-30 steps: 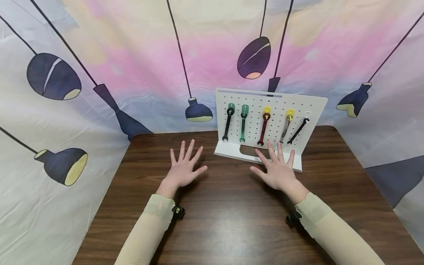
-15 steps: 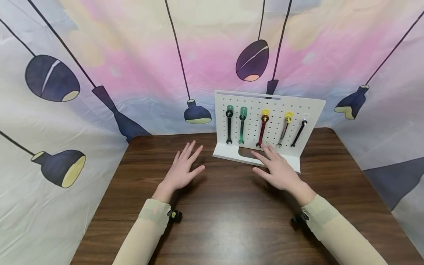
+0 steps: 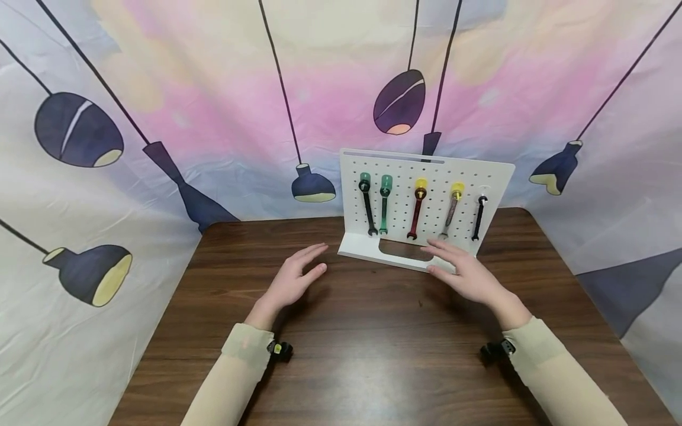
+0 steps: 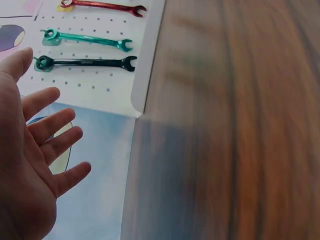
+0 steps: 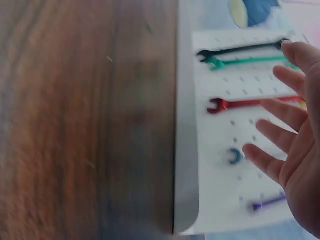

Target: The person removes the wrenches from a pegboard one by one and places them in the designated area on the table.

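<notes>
A white pegboard stand (image 3: 354,245) stands at the back of the table, with several combination wrenches hanging in a row from its hooks. From left to right hang a black wrench (image 3: 368,207), a green wrench (image 3: 384,210), a red wrench (image 3: 415,214), a silver-grey wrench (image 3: 450,216) and a dark wrench (image 3: 479,220), whose lower end looks purple in the right wrist view. My left hand (image 3: 290,281) is held left of the stand, fingers extended and holding nothing. My right hand (image 3: 471,279) overlaps the stand's base at its right end, fingers extended, also without anything in it.
The brown wooden table (image 3: 362,355) reaches back to a cloth backdrop (image 3: 213,89) printed with hanging lamps. The stand's base has a cut-out along its middle. A small dark device is strapped at each wrist.
Both hands have turned from spread, palms down, to more sideways with the fingers closer together. The right hand has shifted to the right. The hanging wrenches have swung, the black one's lower end to the right.
</notes>
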The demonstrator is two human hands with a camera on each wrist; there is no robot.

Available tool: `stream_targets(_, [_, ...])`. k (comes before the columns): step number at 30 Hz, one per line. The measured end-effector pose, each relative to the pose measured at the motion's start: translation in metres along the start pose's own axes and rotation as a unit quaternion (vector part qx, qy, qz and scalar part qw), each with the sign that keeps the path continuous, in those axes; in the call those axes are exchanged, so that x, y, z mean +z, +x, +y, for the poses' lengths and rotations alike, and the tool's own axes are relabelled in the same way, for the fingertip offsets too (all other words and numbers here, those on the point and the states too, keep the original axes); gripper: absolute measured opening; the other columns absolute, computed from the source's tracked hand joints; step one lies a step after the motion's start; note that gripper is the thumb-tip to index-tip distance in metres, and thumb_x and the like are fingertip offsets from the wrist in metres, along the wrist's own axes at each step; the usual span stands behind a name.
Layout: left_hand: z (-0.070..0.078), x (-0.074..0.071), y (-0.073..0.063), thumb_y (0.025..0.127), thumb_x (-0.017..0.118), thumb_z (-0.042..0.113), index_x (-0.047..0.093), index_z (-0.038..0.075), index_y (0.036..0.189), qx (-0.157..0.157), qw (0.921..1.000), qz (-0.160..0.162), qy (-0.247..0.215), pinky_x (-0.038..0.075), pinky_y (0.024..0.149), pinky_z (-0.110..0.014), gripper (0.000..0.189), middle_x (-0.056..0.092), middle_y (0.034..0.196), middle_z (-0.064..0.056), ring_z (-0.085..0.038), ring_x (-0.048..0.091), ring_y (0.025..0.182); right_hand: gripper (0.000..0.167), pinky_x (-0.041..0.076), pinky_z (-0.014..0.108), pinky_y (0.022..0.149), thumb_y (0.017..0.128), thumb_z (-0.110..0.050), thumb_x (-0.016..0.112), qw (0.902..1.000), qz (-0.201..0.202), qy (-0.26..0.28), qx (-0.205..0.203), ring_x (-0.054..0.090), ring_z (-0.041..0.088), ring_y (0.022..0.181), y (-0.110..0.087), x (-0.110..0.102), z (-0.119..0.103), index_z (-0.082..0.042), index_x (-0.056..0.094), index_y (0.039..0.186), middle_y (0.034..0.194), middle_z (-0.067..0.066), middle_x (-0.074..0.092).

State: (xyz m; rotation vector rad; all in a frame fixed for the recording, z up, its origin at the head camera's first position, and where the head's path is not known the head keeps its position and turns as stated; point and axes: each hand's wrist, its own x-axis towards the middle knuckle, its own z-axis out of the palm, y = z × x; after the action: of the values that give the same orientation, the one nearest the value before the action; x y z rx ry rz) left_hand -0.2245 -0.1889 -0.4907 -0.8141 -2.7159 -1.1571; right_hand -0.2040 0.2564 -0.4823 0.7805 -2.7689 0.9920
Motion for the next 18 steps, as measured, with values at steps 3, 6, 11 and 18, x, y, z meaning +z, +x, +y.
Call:
stream_targets(3, [0.003, 0.005, 0.006, 0.111, 0.060, 0.039, 0.057, 0.013, 0.156, 0.002, 0.9988, 0.014, -0.046, 0.039, 0.120, -0.060, 0.052, 0.055, 0.159, -0.010, -0.031, 0.048, 0.149, 0.044, 0.039, 0.065, 0.116, 0.108, -0.028, 0.068, 0.9989, 0.040, 0.025, -0.006, 0.047, 0.039, 0.148, -0.005, -0.008, 0.008, -0.015, 0.064, 0.150, 0.158, 0.013, 0.055])
stream_targets(6, [0.007, 0.010, 0.011, 0.110, 0.062, 0.034, 0.060, 0.011, 0.153, -0.006, 0.9964, 0.030, -0.079, 0.040, 0.120, -0.058, 0.048, 0.059, 0.155, -0.008, -0.029, 0.051, 0.146, 0.042, 0.046, 0.050, 0.113, 0.106, -0.023, 0.071, 0.9962, 0.075, 0.043, 0.003, 0.055, 0.031, 0.141, -0.010, -0.013, 0.016, -0.015, 0.067, 0.147, 0.151, 0.010, 0.063])
stream_targets(11, [0.012, 0.020, 0.023, 0.108, 0.067, 0.024, 0.064, 0.011, 0.149, -0.024, 0.9899, 0.044, -0.132, 0.043, 0.118, -0.055, 0.043, 0.063, 0.150, -0.006, -0.027, 0.055, 0.142, 0.036, 0.051, 0.019, 0.093, 0.106, -0.016, 0.071, 0.9812, 0.143, 0.119, 0.051, 0.066, 0.014, 0.119, -0.016, -0.025, 0.029, -0.009, 0.070, 0.141, 0.139, 0.012, 0.070])
stream_targets(18, [0.023, 0.032, 0.045, 0.108, 0.068, 0.020, 0.065, 0.009, 0.146, -0.037, 0.9765, 0.048, -0.207, 0.050, 0.113, -0.046, 0.040, 0.068, 0.144, -0.008, -0.024, 0.061, 0.136, 0.034, 0.051, 0.012, 0.092, 0.101, 0.000, 0.072, 0.9395, 0.264, 0.212, 0.050, 0.068, 0.004, 0.114, -0.018, -0.050, 0.042, 0.008, 0.068, 0.134, 0.128, -0.002, 0.075])
